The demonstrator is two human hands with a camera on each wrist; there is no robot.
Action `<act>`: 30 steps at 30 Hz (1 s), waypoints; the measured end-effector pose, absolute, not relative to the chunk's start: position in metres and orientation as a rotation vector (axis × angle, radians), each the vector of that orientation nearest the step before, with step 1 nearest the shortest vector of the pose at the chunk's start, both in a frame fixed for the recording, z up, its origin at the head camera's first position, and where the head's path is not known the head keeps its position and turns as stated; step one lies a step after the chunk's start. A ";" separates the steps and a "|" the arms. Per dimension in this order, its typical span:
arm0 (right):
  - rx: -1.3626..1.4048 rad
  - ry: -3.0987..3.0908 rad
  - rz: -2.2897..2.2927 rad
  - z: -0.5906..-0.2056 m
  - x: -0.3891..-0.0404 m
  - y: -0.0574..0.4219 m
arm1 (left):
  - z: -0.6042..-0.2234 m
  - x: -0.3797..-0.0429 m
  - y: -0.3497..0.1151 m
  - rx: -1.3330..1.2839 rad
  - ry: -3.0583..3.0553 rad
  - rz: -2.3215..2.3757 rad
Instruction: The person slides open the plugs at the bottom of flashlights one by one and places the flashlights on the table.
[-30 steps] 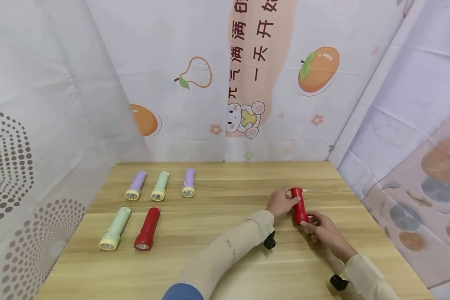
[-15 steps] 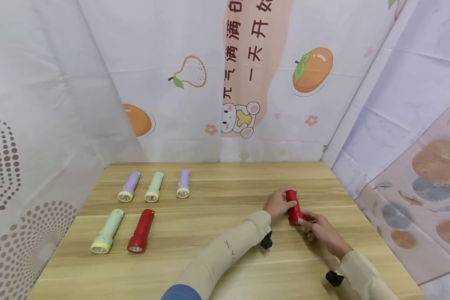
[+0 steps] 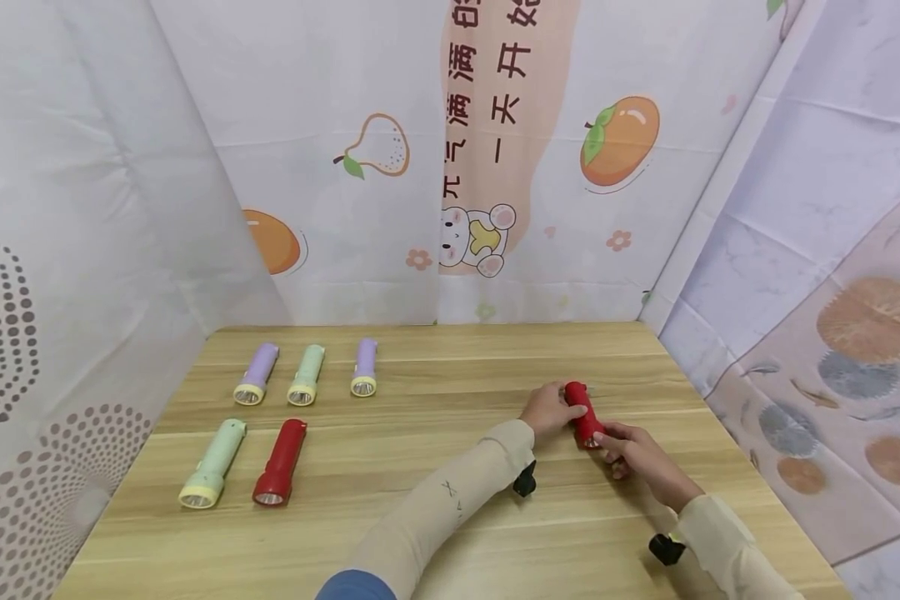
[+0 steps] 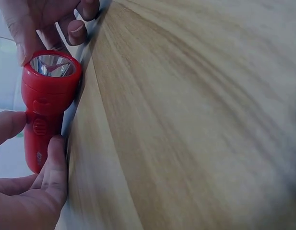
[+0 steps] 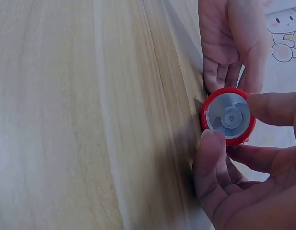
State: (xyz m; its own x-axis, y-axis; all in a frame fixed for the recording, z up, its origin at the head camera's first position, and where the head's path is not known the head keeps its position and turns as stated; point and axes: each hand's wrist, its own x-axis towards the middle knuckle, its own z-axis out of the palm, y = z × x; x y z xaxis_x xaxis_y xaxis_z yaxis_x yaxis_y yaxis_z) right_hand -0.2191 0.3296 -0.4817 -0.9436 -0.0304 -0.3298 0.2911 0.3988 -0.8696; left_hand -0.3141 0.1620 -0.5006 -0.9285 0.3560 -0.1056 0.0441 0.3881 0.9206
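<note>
A red flashlight [image 3: 583, 417] is held by both hands over the right part of the wooden table, its lens end toward the person. My left hand [image 3: 549, 412] grips the body, thumb on one side and fingers on the other, beside the ridged switch seen in the left wrist view. At the head end, my right hand [image 3: 641, 458] pinches the red rim around the clear reflector [image 5: 230, 116]. In the left wrist view the flashlight [image 4: 47, 91] looks very close to the tabletop; I cannot tell whether it touches.
On the left of the table [image 3: 435, 467] lie a second red flashlight [image 3: 281, 462], two pale green flashlights [image 3: 217, 460] [image 3: 307, 375] and two purple ones [image 3: 258, 372] [image 3: 365, 367], lenses toward the person. A printed curtain [image 3: 330, 275] hangs behind the table's back edge.
The held red flashlight has rolled: a white piece sticking out near its far end is no longer seen, and its lens now shows. Both hands keep hold. The head view has shifted slightly.
</note>
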 end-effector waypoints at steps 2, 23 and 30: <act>0.237 2.350 -1.567 -0.483 -0.218 0.328 | -0.501 -0.312 0.159 0.368 2.377 1.535; 0.241 2.611 -1.386 -0.459 -0.209 0.333 | -0.484 -0.301 0.082 0.620 2.269 1.480; 0.308 2.769 -1.370 -0.448 -0.204 0.320 | -0.483 -0.289 0.032 0.737 2.246 1.447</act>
State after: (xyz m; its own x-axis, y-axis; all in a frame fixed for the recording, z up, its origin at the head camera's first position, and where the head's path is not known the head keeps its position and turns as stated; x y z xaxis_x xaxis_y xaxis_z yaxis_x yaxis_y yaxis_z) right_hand -0.2039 0.3200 -0.4480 -0.9797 0.1603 -0.1207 0.1932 0.5912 -0.7830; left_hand -0.2891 0.0318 -0.4826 -0.7958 0.6051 -0.0250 0.2274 0.3369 0.9137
